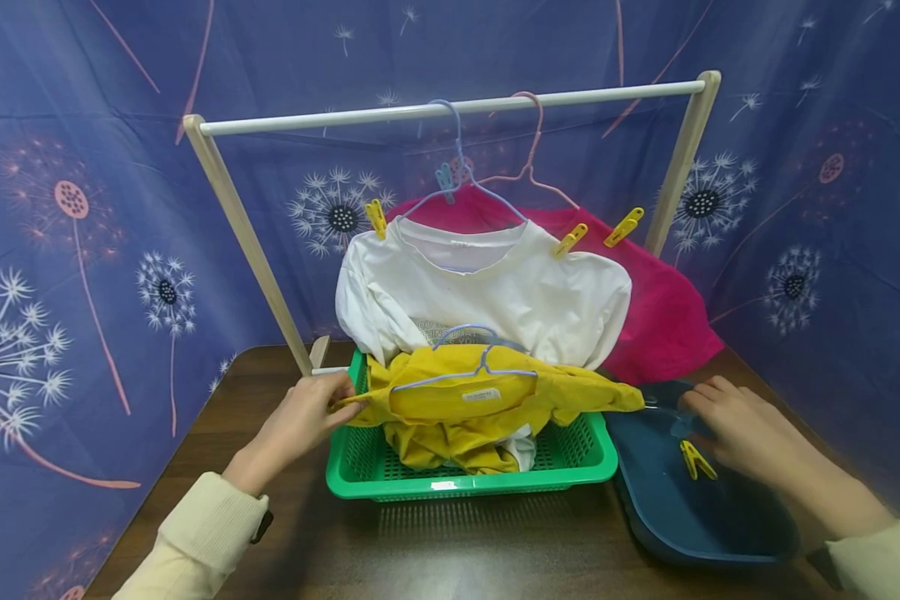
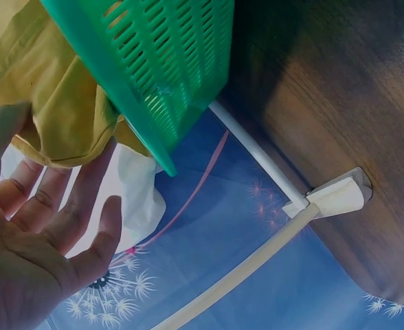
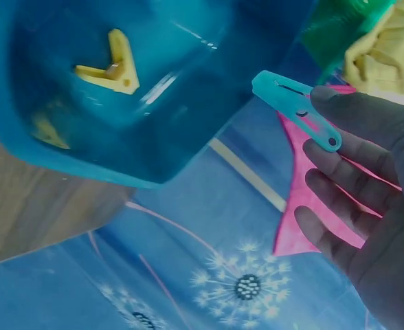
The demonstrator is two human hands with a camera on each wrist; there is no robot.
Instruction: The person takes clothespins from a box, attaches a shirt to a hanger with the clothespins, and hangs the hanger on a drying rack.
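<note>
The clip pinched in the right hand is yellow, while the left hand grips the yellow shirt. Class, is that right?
Not quite: the clip pinched in the right hand is light blue, not yellow, as the right wrist view shows. The left hand does grip the yellow shirt.

Well apart, left fingers (image 2: 82,198) and right fingers (image 3: 350,175) pinch.
</note>
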